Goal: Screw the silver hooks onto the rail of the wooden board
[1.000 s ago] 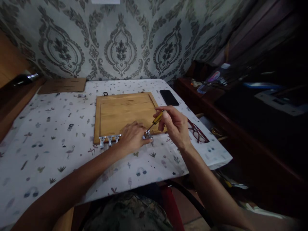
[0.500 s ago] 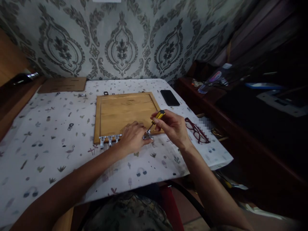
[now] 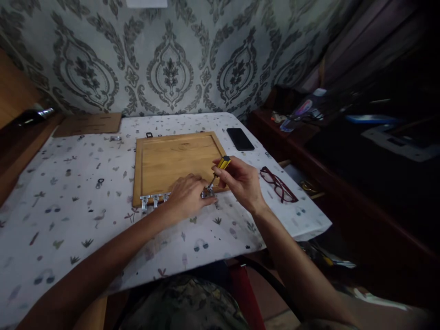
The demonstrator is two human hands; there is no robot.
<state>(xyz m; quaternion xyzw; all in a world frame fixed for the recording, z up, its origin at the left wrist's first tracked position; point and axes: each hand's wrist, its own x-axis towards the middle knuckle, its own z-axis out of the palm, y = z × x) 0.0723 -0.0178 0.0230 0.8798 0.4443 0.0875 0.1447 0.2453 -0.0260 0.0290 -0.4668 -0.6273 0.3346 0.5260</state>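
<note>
A framed wooden panel (image 3: 178,160) lies flat on the table. My right hand (image 3: 242,181) grips a screwdriver (image 3: 224,162) with a yellow and black handle, its shaft slanting down to a shiny metal hinge (image 3: 207,192) at the panel's near edge. My left hand (image 3: 187,195) rests across that edge, its fingers on the wood and its thumb against the hinge, steadying it. Left of this hand, several similar metal hinges (image 3: 155,200) sit in a row along the same edge. The screwdriver's tip is too small to make out.
A black phone (image 3: 239,139) and red-framed glasses (image 3: 278,184) lie on the right of the patterned tablecloth (image 3: 103,247). Flat cardboard (image 3: 87,124) and a small metal piece (image 3: 116,138) lie at the back left. A plastic bottle (image 3: 304,110) lies tilted on the dark furniture at right.
The view has shifted slightly. Both hands stay at the same hinge, with the screwdriver still on it; its handle looks slightly turned.
</note>
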